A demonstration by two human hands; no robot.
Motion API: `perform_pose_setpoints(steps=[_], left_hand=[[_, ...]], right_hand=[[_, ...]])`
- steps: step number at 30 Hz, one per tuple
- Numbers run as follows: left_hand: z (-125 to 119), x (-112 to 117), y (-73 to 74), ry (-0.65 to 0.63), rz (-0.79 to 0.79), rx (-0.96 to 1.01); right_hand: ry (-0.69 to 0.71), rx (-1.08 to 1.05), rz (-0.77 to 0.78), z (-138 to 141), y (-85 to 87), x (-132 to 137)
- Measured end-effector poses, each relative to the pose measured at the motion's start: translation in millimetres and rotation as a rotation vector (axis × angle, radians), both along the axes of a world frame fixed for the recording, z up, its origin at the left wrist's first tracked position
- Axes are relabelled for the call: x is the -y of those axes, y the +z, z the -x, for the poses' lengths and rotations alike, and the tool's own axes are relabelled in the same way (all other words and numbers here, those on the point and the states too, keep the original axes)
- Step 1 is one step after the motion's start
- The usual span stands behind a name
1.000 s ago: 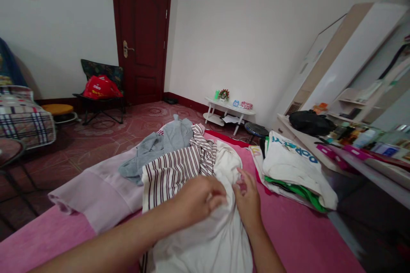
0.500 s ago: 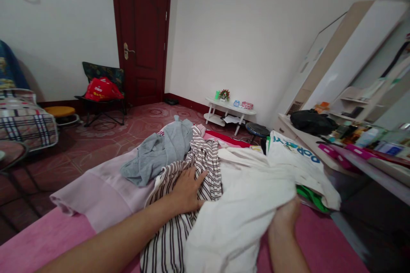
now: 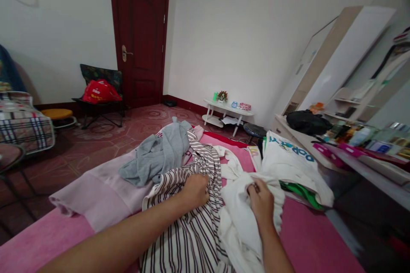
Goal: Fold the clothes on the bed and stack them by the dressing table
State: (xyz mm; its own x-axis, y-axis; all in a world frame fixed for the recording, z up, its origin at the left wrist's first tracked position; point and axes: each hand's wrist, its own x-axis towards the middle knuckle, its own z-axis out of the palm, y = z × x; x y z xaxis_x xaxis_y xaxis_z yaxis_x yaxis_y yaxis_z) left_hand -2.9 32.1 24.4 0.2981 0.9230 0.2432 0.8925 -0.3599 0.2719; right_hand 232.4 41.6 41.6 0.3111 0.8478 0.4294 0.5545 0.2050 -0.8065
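Note:
My left hand (image 3: 196, 191) is closed on a brown-and-white striped garment (image 3: 179, 239), which lies crumpled over the pink bed cover. The fingertips are tucked out of sight in its folds. To the right, my right hand (image 3: 262, 204) grips a bunched white garment (image 3: 237, 226) that lies partly over the stripes. A grey garment (image 3: 160, 153) rests in a heap beyond my left hand, on top of a pale pink garment (image 3: 112, 187). Right of my right hand is a white shirt (image 3: 288, 158) with blue lettering, with green cloth (image 3: 303, 194) showing under it.
The pink bed cover (image 3: 320, 234) spreads beneath the clothes. A dressing table (image 3: 344, 162) with bottles and a black bag (image 3: 307, 121) stands along the right. A low white table (image 3: 229, 108), a folding chair (image 3: 99, 76) and a dark red door (image 3: 139, 42) are farther back.
The white garment has gone from spread out to bunched up, shifting right and uncovering more stripes. My right hand moved up and left; my left hand went from spread to closed.

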Motion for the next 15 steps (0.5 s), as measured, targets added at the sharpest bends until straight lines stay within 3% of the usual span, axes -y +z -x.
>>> perform_pose_setpoints(steps=[3,6,8,13,15], left_hand=[[12.9,0.3,3.1,-0.100,-0.034,-0.032],[38.0,-4.5,37.9,-0.172,-0.144,-0.103],[61.7,-15.1,82.2,-0.139,-0.250,-0.121],[133.2,-66.0,219.7,0.125,-0.525,-0.041],[156.3,-87.6,257.5,0.222,-0.699,0.026]], right_hand=[[-0.134,-0.096,0.004,-14.9,-26.5,-6.5],[-0.238,-0.290,-0.047,-29.0,-32.1,-6.3],[-0.232,-0.322,-0.031,-31.2,-30.6,-5.1],[-0.133,-0.198,-0.025,-21.9,-28.2,-4.5],[-0.130,-0.178,-0.014,-19.4,-27.7,-4.2]])
